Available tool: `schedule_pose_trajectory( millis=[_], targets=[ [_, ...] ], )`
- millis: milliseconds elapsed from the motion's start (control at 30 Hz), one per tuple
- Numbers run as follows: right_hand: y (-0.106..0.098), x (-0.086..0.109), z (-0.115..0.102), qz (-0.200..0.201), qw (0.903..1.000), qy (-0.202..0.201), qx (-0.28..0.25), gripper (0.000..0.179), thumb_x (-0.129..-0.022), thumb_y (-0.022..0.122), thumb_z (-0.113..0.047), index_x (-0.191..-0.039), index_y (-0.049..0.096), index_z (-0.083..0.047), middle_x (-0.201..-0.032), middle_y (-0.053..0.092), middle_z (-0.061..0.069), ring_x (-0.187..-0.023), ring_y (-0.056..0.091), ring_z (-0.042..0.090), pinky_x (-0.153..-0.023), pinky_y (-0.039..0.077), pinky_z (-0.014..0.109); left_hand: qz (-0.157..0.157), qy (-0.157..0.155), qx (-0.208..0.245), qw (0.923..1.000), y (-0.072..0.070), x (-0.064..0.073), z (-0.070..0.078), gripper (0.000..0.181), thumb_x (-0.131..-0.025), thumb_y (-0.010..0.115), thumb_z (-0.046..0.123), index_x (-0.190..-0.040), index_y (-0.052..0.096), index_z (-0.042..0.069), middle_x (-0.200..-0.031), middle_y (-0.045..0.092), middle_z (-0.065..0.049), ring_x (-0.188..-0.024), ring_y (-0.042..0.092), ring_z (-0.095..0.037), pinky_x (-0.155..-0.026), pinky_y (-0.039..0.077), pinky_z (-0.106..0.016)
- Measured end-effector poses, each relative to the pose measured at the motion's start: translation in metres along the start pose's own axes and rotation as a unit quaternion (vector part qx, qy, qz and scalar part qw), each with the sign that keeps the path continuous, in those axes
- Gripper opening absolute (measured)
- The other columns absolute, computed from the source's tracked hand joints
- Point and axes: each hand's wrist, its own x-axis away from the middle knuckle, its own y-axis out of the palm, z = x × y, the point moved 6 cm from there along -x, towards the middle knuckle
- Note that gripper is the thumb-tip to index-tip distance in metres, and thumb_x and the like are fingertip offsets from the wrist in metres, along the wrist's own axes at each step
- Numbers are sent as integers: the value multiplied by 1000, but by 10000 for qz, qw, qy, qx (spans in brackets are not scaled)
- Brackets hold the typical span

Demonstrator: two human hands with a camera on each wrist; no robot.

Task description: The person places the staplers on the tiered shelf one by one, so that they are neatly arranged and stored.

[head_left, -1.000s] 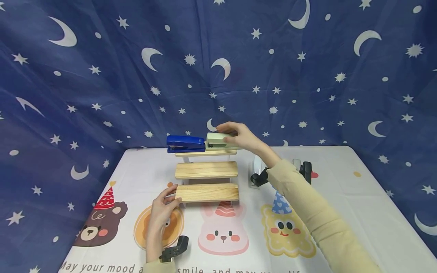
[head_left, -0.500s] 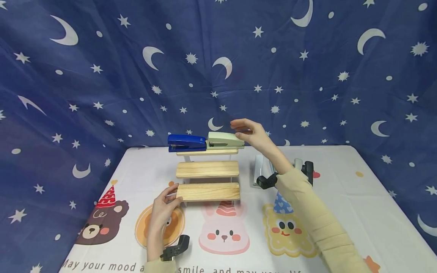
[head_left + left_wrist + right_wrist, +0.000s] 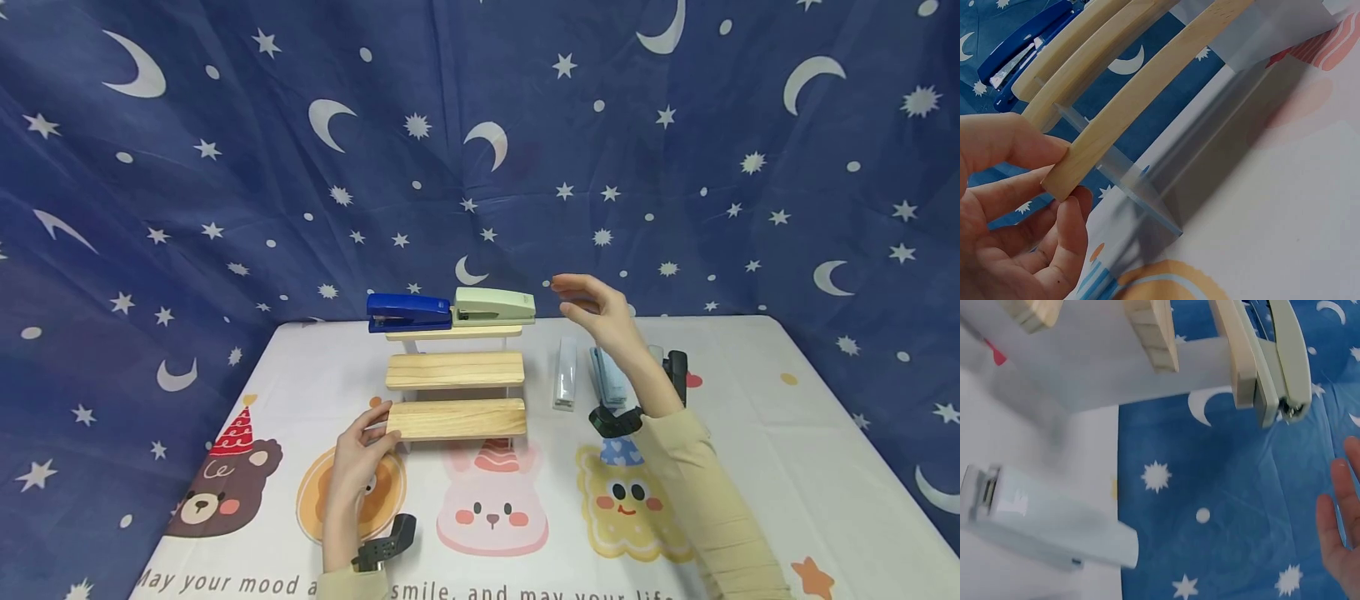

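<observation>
A three-step stand with pale wooden boards [image 3: 456,371] and clear side panels is in the middle of the table. My left hand [image 3: 360,458] pinches the left end of its lowest board [image 3: 1147,103], fingertips and thumb on either side of the wood. On the top board, a blue stapler [image 3: 408,312] and a pale green stapler [image 3: 495,306] lie end to end; the green one's right end sticks out past the board. Just right of the green stapler, my right hand [image 3: 600,312] is in the air with loosely bent fingers, holding nothing.
Right of the stand, a white stapler [image 3: 565,375] and a light blue stapler [image 3: 607,377] lie on the white printed tablecloth [image 3: 750,467]. Partly behind my right forearm are a greyish piece [image 3: 656,353] and a black object [image 3: 677,371]. A blue star-patterned cloth [image 3: 675,167] hangs behind.
My right hand has let go of the pale green stapler and moved away to the right, leaving it on the top board. The left hand stays on the lowest board.
</observation>
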Motion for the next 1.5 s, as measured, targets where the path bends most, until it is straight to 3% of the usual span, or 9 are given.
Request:
schedule_pose_trajectory(
  millis=[267, 467, 667, 800, 933, 1300, 1500],
  targets=[
    [-20, 36, 16, 671, 9977, 73, 41, 38, -93, 59, -9, -132, 56, -8, -130, 59, 17, -112, 55, 6, -102, 43, 22, -49, -51, -30, 10000, 0, -1, -3, 53, -84, 63, 1, -136, 52, 11, -131, 51, -9, -102, 54, -10, -76, 52, -16],
    [-34, 62, 30, 1210, 9915, 410, 263, 37, -94, 59, -10, -131, 57, -10, -128, 61, 15, -112, 54, 8, -103, 41, 30, -15, -39, -51, 10000, -1, 0, -2, 52, -85, 63, 1, -135, 53, 11, -131, 51, -10, -102, 54, -10, -76, 51, -14],
    [-43, 82, 37, 1642, 9832, 615, 499, 39, -92, 58, -1, -131, 57, -4, -126, 61, 20, -108, 53, 2, -100, 42, 23, -19, 4, -27, 10000, 0, 0, -1, 52, -85, 63, 1, -136, 53, 10, -131, 51, -12, -101, 55, -10, -75, 51, -13],
    [-48, 92, 40, 1883, 9788, 592, 549, 39, -90, 57, 5, -128, 57, 0, -123, 60, 24, -107, 54, 1, -99, 42, 21, 16, -25, -23, 10000, -1, 0, -2, 53, -84, 63, 1, -135, 53, 10, -131, 52, -12, -100, 55, -10, -75, 52, -15],
    [-54, 100, 54, 2121, 9708, 804, 783, 38, -91, 59, 1, -128, 59, -7, -122, 62, 19, -105, 53, -1, -96, 40, 17, 9, -62, -40, 10000, 0, -1, -2, 53, -84, 63, 2, -135, 53, 11, -131, 52, -11, -100, 55, -9, -76, 53, -15],
    [-76, 111, 83, 2499, 9568, 1076, 1028, 40, -89, 60, 1, -128, 60, -9, -121, 62, 17, -102, 51, -5, -97, 40, 24, -13, -111, -37, 9999, 1, -1, -2, 52, -85, 63, 2, -135, 53, 12, -131, 52, -10, -101, 54, -8, -77, 53, -17],
    [-86, 120, 97, 2618, 9458, 1467, 1243, 42, -89, 60, 0, -130, 58, -10, -123, 61, 15, -108, 53, 8, -96, 41, 32, -85, -129, -107, 9998, 0, -1, -2, 52, -86, 63, 3, -136, 53, 14, -133, 51, -9, -103, 53, -9, -78, 52, -16]
  ],
)
